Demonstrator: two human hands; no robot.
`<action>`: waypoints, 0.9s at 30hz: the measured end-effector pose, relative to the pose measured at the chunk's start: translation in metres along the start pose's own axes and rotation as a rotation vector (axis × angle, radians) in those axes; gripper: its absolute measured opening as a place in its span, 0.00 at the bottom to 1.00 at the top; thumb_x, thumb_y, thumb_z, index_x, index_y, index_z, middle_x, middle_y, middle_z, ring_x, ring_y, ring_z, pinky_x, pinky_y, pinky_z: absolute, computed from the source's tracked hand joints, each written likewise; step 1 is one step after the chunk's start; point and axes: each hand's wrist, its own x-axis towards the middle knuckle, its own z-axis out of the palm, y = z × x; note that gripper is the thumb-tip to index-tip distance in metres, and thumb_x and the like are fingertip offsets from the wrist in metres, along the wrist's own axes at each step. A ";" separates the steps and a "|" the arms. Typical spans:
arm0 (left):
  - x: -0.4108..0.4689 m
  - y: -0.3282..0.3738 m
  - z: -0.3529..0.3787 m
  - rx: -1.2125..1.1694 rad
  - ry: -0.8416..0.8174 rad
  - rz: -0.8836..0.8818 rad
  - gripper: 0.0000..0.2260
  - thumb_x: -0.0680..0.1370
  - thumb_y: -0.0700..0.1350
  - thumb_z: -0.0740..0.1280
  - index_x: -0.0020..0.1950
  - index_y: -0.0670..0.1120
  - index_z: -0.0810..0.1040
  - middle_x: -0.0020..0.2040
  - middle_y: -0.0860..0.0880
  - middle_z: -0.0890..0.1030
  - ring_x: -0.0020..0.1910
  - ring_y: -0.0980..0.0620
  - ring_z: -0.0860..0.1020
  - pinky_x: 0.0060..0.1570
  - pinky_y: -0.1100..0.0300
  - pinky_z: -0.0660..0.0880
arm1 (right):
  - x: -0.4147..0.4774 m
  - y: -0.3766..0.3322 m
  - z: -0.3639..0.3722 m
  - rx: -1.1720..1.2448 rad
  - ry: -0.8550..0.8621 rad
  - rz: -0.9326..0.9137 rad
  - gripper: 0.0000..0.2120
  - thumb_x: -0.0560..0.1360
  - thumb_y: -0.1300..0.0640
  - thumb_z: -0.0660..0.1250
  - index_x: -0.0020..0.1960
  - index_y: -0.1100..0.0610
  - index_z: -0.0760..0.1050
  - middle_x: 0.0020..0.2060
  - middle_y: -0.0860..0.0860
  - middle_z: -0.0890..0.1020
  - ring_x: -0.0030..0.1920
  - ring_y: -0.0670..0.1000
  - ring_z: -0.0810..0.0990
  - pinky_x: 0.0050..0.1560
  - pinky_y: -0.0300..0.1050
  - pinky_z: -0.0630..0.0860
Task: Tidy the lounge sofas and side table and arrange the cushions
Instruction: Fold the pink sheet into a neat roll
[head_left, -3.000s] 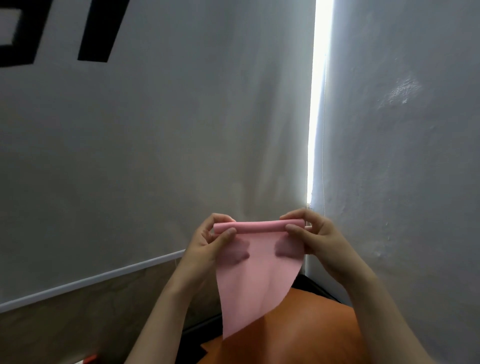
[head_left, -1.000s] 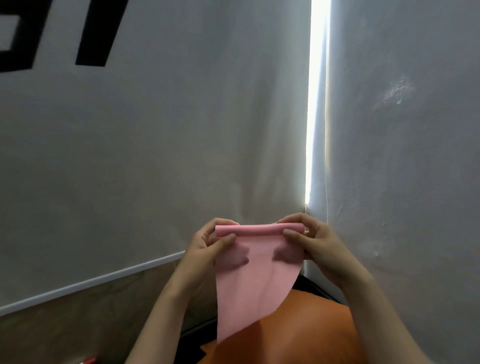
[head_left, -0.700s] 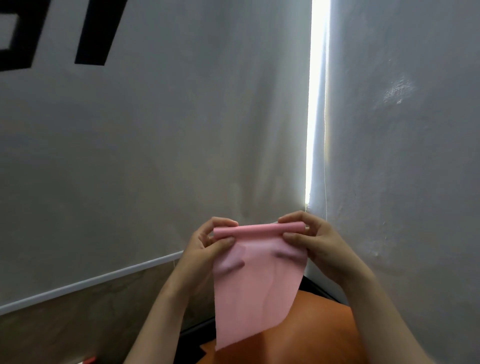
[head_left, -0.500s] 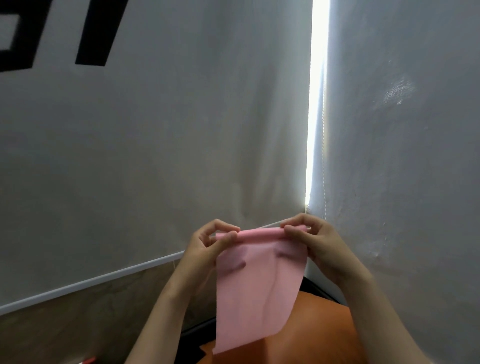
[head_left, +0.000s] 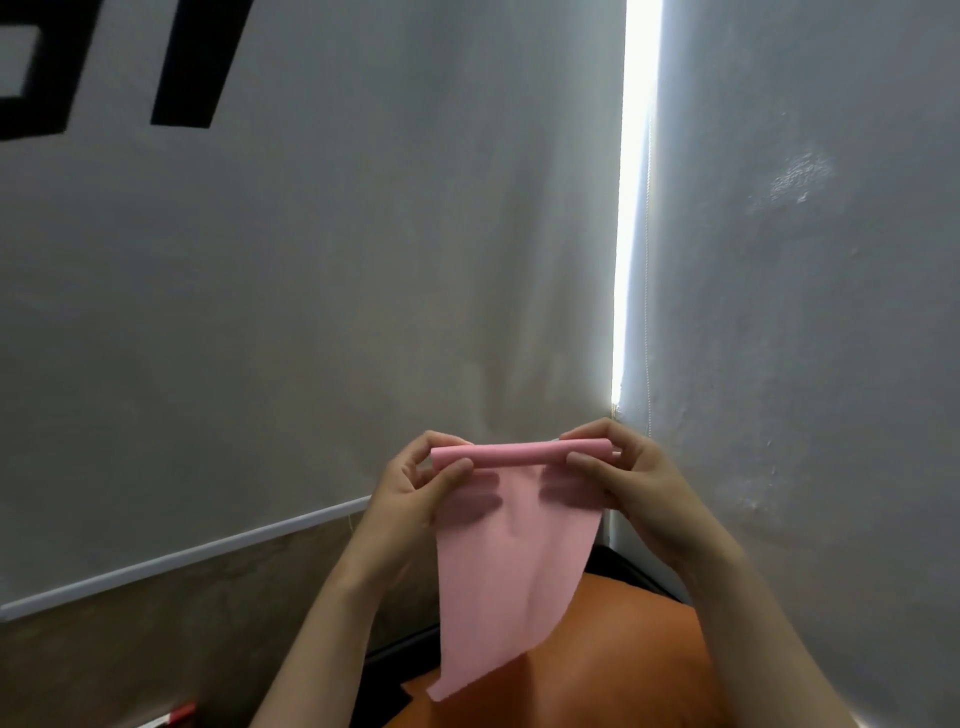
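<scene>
**Pink cloth held up by both hands, top edge rolled**

The cloth (head_left: 514, 571) hangs in the air in front of the person, near the corner where a blind (head_left: 311, 260) on the left meets a wall (head_left: 805, 364) on the right. Its top edge is wound into a tight roll (head_left: 519, 452). The roll's long axis runs left to right, almost level, and spans the gap between the two hands.

The left hand (head_left: 405, 493) pinches the roll's left end and the right hand (head_left: 634, 483) pinches its right end. On each hand the thumb presses the near face and the curled fingers wrap over the top and behind. Neither hand is nearer, as both are on the cloth at about the same height. The forearms rise from the near edge and converge on it.

Below the roll the free tail drops straight down toward the near side. Its bottom edge slants, with the left corner hanging lowest. The tail hangs in front of orange upholstery (head_left: 613, 665); whether it touches cannot be told.

The step in hand looks like rolling or folding the cloth into a neat bundle. Since the unrolled part lies directly under the hands, any further rolling would need both hands to turn together. Otherwise the roll is likely to go crooked toward the longer left corner.
</scene>
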 end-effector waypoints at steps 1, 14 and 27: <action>-0.002 0.001 0.002 -0.030 -0.011 -0.011 0.09 0.73 0.41 0.68 0.50 0.39 0.74 0.39 0.43 0.82 0.38 0.49 0.82 0.34 0.56 0.81 | -0.001 0.000 0.000 0.001 -0.013 0.006 0.08 0.69 0.56 0.71 0.48 0.54 0.81 0.40 0.57 0.83 0.41 0.54 0.83 0.41 0.45 0.81; -0.009 0.001 0.042 0.022 0.049 0.011 0.09 0.71 0.44 0.69 0.46 0.40 0.75 0.34 0.46 0.79 0.29 0.53 0.77 0.25 0.61 0.75 | -0.018 -0.013 -0.037 0.021 -0.028 0.037 0.06 0.66 0.54 0.73 0.41 0.54 0.81 0.33 0.49 0.81 0.34 0.48 0.79 0.33 0.40 0.77; -0.024 -0.017 0.081 0.135 0.040 -0.016 0.10 0.70 0.43 0.71 0.50 0.48 0.82 0.47 0.45 0.84 0.47 0.47 0.83 0.45 0.56 0.79 | -0.049 -0.012 -0.081 0.008 0.001 0.039 0.10 0.71 0.65 0.72 0.52 0.60 0.80 0.47 0.62 0.84 0.50 0.61 0.84 0.55 0.53 0.80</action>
